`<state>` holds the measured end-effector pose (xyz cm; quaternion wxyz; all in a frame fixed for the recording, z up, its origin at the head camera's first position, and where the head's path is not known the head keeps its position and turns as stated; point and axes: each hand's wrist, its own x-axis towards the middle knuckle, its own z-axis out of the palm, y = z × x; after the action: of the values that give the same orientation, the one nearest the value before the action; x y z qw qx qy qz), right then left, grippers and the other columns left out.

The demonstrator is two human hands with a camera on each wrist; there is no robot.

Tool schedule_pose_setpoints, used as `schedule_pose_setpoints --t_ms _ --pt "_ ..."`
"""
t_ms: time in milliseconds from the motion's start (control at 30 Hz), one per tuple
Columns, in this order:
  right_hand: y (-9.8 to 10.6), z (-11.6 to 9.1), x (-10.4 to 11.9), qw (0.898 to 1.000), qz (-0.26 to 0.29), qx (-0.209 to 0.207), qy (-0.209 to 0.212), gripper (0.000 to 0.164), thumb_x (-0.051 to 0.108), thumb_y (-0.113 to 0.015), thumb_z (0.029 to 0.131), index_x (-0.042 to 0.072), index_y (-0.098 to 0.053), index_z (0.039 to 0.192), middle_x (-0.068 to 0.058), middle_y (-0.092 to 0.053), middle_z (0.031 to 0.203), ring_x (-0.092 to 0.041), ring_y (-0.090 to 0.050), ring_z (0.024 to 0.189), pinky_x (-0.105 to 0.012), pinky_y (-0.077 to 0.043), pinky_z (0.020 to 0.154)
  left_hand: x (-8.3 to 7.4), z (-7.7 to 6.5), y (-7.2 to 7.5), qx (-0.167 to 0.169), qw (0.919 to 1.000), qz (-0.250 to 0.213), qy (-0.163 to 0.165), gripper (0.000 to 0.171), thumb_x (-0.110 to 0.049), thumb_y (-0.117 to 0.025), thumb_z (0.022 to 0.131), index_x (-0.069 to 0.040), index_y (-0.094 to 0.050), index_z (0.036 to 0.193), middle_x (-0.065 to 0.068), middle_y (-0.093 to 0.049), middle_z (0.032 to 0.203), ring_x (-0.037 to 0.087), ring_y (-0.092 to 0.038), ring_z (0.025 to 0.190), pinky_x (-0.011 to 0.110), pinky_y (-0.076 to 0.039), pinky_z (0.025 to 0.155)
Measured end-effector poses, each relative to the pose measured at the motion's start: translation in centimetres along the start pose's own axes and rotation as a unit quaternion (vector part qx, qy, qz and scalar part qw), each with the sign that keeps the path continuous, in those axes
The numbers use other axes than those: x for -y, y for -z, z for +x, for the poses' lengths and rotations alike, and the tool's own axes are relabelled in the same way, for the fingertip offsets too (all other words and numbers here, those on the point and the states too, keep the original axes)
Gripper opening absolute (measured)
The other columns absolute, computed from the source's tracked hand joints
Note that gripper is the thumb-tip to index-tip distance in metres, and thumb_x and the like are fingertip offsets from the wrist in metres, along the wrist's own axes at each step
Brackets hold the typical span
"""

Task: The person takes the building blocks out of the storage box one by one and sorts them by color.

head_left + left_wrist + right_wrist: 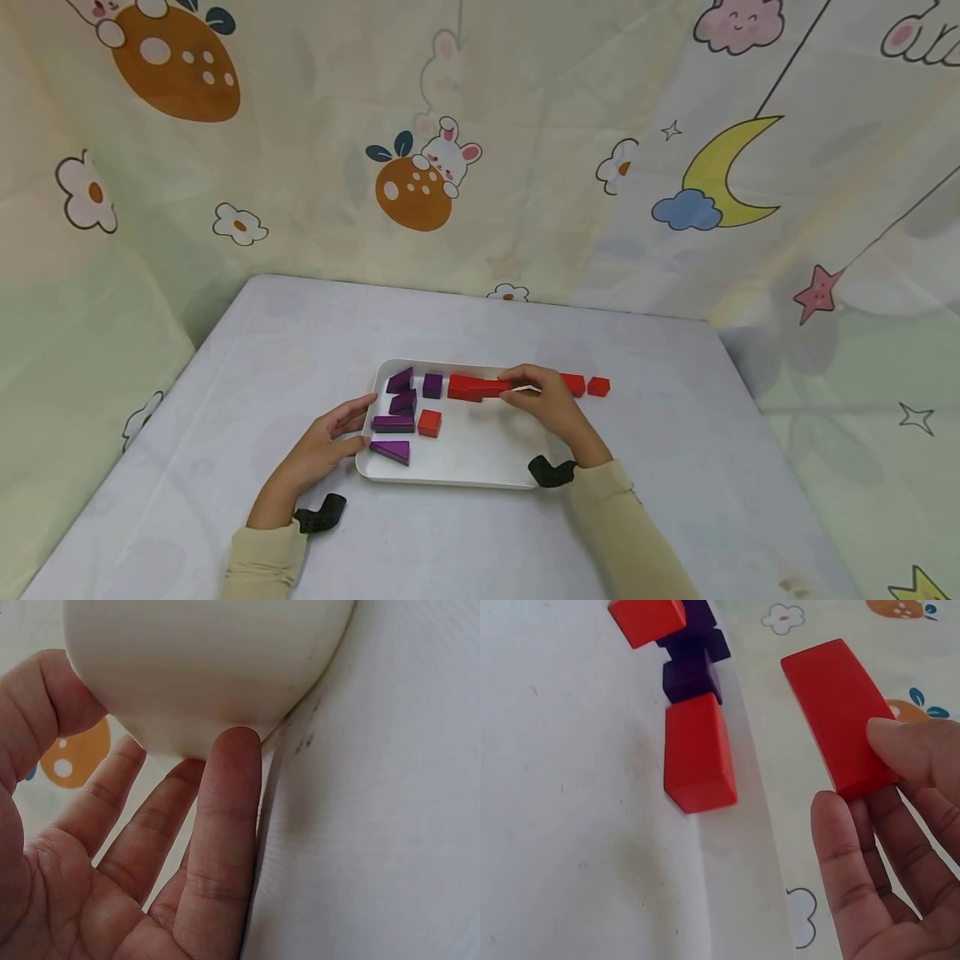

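Observation:
A white rectangular tray (480, 482) lies on the table. At its left end my left hand (326, 442) holds the wall, thumb at the rim and fingertips against the outer side (202, 682). My right hand (546, 404) pinches a flat red rectangular block (840, 716) by one end, raised over the tray's far side. Below it in the tray stands a thicker red block (697, 754). A purple cube (432, 385) is left of that. A red cube (429, 423) sits nearer me, beside a long purple block (393, 424).
Purple wedge-shaped blocks (401, 381) line the tray's left end, with a purple triangular block (392, 451) nearest me. Beyond the right hand are a red block (574, 385) and a small red cube (598, 387) on the table. A patterned cloth (525, 208) hangs behind.

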<state>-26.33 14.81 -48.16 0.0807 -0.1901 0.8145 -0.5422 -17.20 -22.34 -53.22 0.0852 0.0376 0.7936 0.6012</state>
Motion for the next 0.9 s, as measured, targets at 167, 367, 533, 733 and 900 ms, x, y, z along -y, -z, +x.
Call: schedule_pose_setpoints --t_ms 167,367,533,733,900 --pt "1.7 -0.5 -0.3 1.0 -0.001 -0.031 0.003 0.027 0.0 -0.077 0.098 -0.006 -0.074 0.124 -0.022 -0.074 0.119 -0.031 -0.068 0.106 -0.025 -0.059 0.089 0.0 0.0 0.0 -0.001 1.0 0.001 0.001 0.07 -0.002 -0.072 0.098 -0.001 -0.044 0.163 0.028 -0.05 0.16 0.046 -0.055 0.142 0.04 -0.052 0.105" --pt "4.1 -1.2 -1.1 0.998 0.011 -0.066 -0.009 0.03 -0.001 -0.077 0.098 -0.009 -0.072 0.126 -0.025 -0.072 0.122 -0.019 -0.071 0.1 -0.021 -0.058 0.084 0.1 0.0 0.0 0.002 1.0 -0.008 0.002 0.071 -0.001 -0.072 0.098 -0.001 -0.044 0.164 0.028 -0.05 0.16 0.046 -0.055 0.142 0.024 -0.05 0.099" --pt "6.3 -1.9 -1.8 0.995 0.012 -0.097 -0.01 0.03 -0.001 -0.076 0.098 -0.01 -0.07 0.127 -0.027 -0.07 0.125 -0.01 -0.066 0.104 -0.02 -0.057 0.086 0.1 0.0 0.0 0.001 1.0 -0.003 0.007 0.071 -0.003 -0.072 0.098 -0.002 -0.045 0.163 0.028 -0.05 0.16 0.046 -0.055 0.142 0.029 -0.052 0.101" --pt "8.6 -2.8 -2.9 0.993 0.007 -0.121 -0.012 0.028 -0.003 -0.073 0.1 -0.01 -0.069 0.126 -0.029 -0.068 0.127 -0.005 -0.063 0.11 -0.019 -0.056 0.087 0.3 0.1 0.1 0.0 1.0 -0.006 0.005 0.07 -0.002 -0.071 0.098 -0.002 -0.045 0.163 0.028 -0.05 0.161 0.047 -0.054 0.142 0.023 -0.051 0.099" --pt "10.5 -3.6 -3.6 0.99 0.005 -0.143 -0.018 0.029 -0.004 -0.072 0.101 -0.011 -0.067 0.129 -0.032 -0.066 0.13 0.0 -0.064 0.109 -0.016 -0.053 0.094 0.3 0.1 0.1 0.001 0.9999 -0.01 0.006 0.071 -0.001 -0.07 0.097 -0.002 -0.044 0.164 0.028 -0.049 0.161 0.046 -0.055 0.142 0.018 -0.05 0.095"
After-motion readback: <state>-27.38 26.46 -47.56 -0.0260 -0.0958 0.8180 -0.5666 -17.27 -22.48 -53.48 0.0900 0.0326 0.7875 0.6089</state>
